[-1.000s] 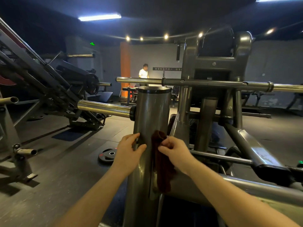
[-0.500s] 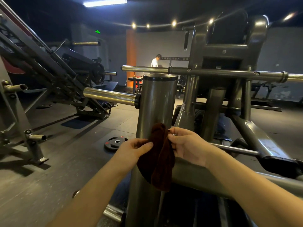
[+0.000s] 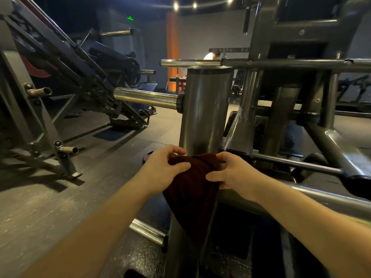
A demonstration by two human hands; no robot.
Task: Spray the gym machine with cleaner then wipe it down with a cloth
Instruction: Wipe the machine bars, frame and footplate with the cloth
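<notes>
Squarely at the centre stands the upright grey steel post [image 3: 204, 113] with a black cap, part of the grey steel gym machine [image 3: 297, 37]. Low against the post's front face hangs the dark brown cloth [image 3: 192, 193], its upper edge bunched and its tail draping down the post. The left hand [image 3: 160, 169] grips the cloth's upper left corner, fingers curled over the edge and thumb pressed on the front. The right hand [image 3: 234, 173] grips the upper right corner, thumb and curled fingers pinching the fabric at the post's right edge. From the post's left side a thick chrome sleeve bar [image 3: 144, 100] sticks out level. Behind the post's cap a long chrome crossbar [image 3: 291, 64] runs across. Left of the post's foot, on the dark rubber floor [image 3: 60, 207], a black weight plate [image 3: 146, 157] shows partly from behind the left hand. Far behind the post are an orange pillar [image 3: 172, 47] and a person in a white shirt [image 3: 208, 56].
</notes>
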